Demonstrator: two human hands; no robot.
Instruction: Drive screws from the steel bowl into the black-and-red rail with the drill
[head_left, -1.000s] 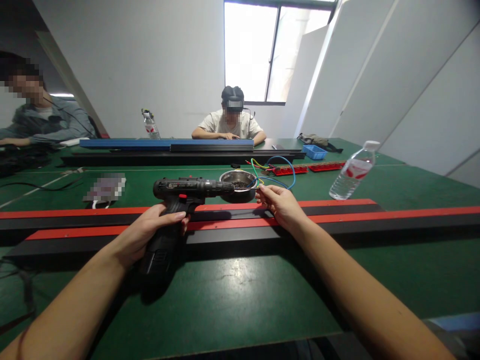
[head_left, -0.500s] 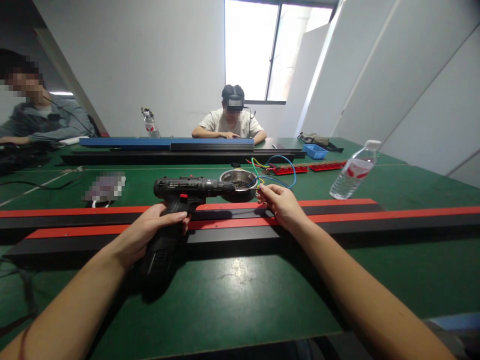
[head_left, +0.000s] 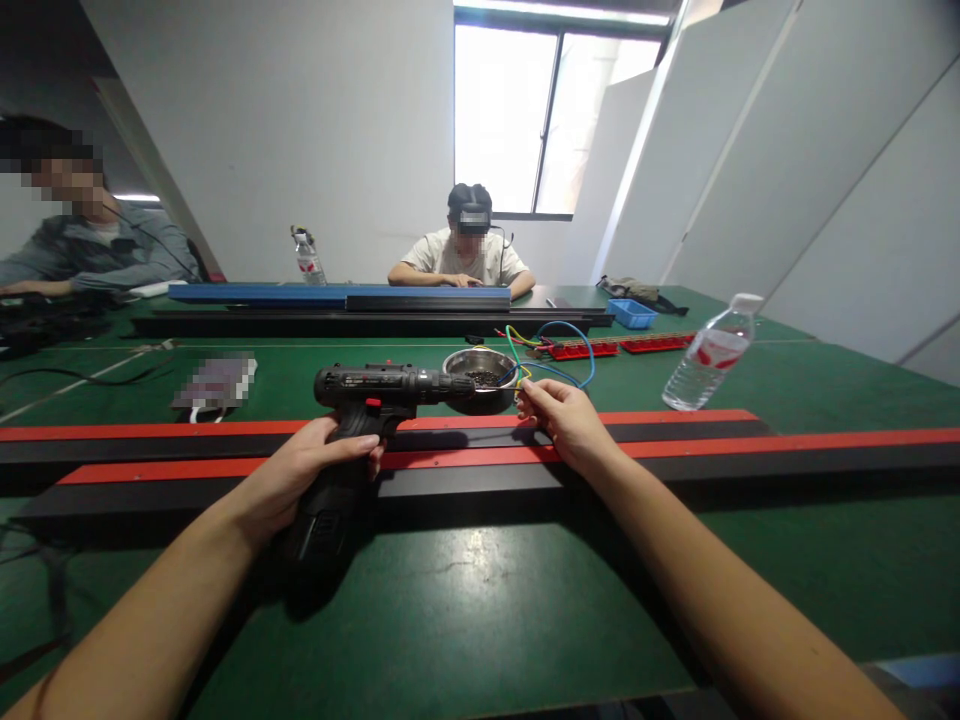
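Observation:
My left hand (head_left: 304, 465) is wrapped around the handle of a black cordless drill (head_left: 390, 385), which lies level and points right. A thin bit (head_left: 499, 389) sticks out of its chuck. At the bit's tip, the fingers of my right hand (head_left: 559, 410) are pinched together; whatever small thing is between them is hidden. Just behind the bit stands a metal bowl (head_left: 461, 362) with many small dark screws (head_left: 484, 379). Blue, green and yellow wires (head_left: 590, 350) loop up behind my right fingers.
Two long black bars with red tops (head_left: 675, 438) lie across the green table (head_left: 480, 620) beneath my hands. A water bottle (head_left: 709, 355) stands right, tilted in view. Behind are red strips (head_left: 585, 350), a blue basket (head_left: 631, 314) and blue and black profiles (head_left: 300, 293). Two people sit beyond.
The whole view has shifted slightly, with things sitting a little lower. The drill and both hands keep nearly the same pose, my right fingers still at the bit's tip.

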